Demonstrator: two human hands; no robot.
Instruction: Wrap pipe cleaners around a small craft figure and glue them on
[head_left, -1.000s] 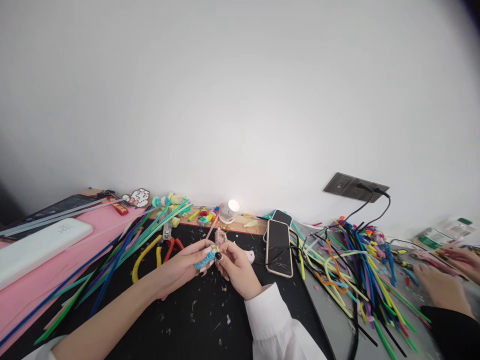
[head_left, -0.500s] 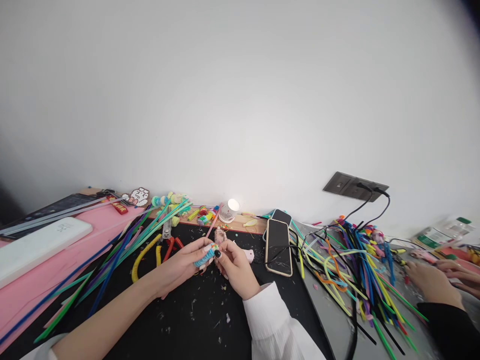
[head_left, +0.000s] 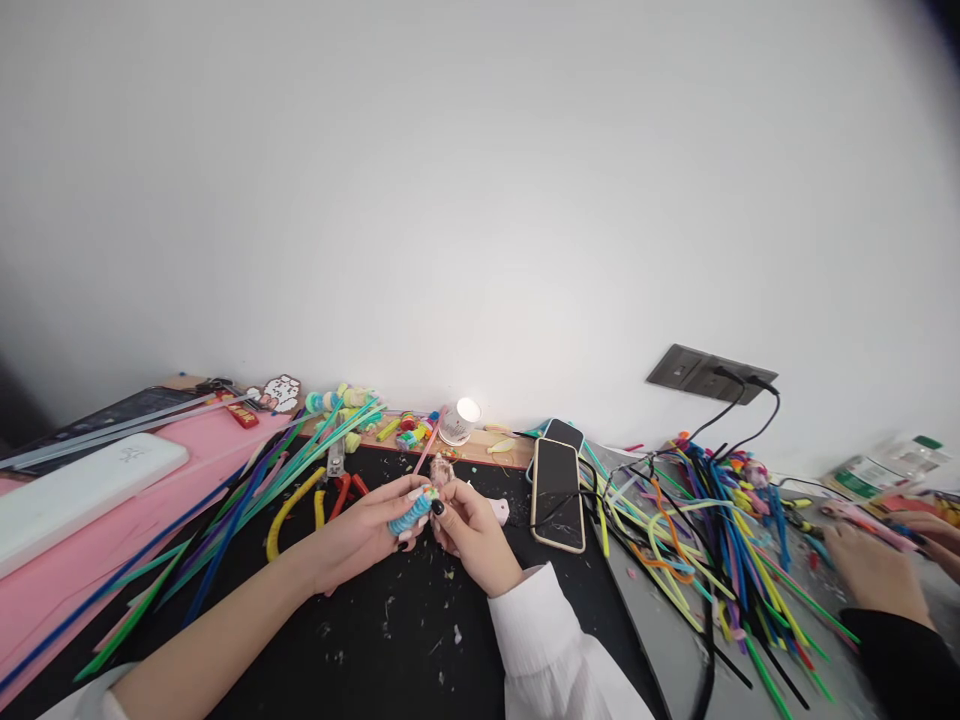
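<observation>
Between my two hands is a small fuzzy blue pipe-cleaner piece (head_left: pixel 409 514), coiled in ridges, with a multicoloured end at its upper right. My left hand (head_left: pixel 367 522) wraps round the blue coil from the left. My right hand (head_left: pixel 474 532) pinches the multicoloured end between thumb and fingers; the exact bit is too small to make out. Just beyond my fingertips lies a pinkish-brown object (head_left: pixel 441 468). Pliers with yellow handles (head_left: pixel 279 515) and a tool with red handles (head_left: pixel 341 492) rest left of my left hand.
A black mat (head_left: pixel 405 640) with scraps lies under my hands. Pipe cleaners (head_left: pixel 217 530) cross a pink sheet at left, near a white box-like object (head_left: pixel 90 495). A lit white cup (head_left: pixel 459 422), a phone (head_left: pixel 557 495), and a pipe-cleaner heap (head_left: pixel 720 540) stand beyond. Another person's hands (head_left: pixel 874 570) work at right.
My hands stay nearly in place, with the blue coil slightly more exposed between them. At right, the other person's hands have shifted and now hold a pinkish item.
</observation>
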